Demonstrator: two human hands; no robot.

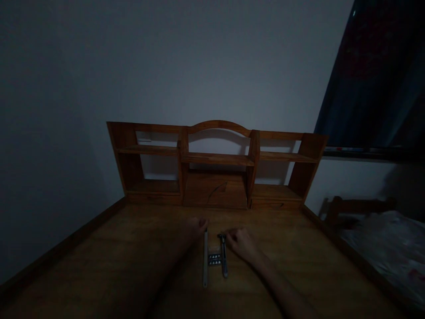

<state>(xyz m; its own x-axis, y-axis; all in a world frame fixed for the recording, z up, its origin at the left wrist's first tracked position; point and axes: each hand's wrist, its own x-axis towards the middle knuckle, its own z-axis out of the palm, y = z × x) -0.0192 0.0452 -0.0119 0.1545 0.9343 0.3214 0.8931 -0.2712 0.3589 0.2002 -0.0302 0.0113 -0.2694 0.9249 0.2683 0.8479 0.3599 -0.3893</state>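
Note:
My left hand (197,225) is closed, with its fingertips at the far end of a long thin pale strip (205,261). Whether the fingers grip that end is too dark to see. My right hand (241,242) has curled, pinched fingers right beside the head of a ratchet-like metal tool (224,257) with a dark handle. Anything small inside this pinch is hidden. Between the strip and the tool lies a small dark holder (214,259) with two rows of shiny pieces, perhaps bits or sockets. All three lie on the wooden desk top (139,257).
A wooden shelf unit (217,158) with several compartments stands at the desk's back, against a pale wall (199,57). Raised wooden edges run along both sides. At the right are a dark curtain (375,84) and a bed with light bedding (392,239). The light is dim.

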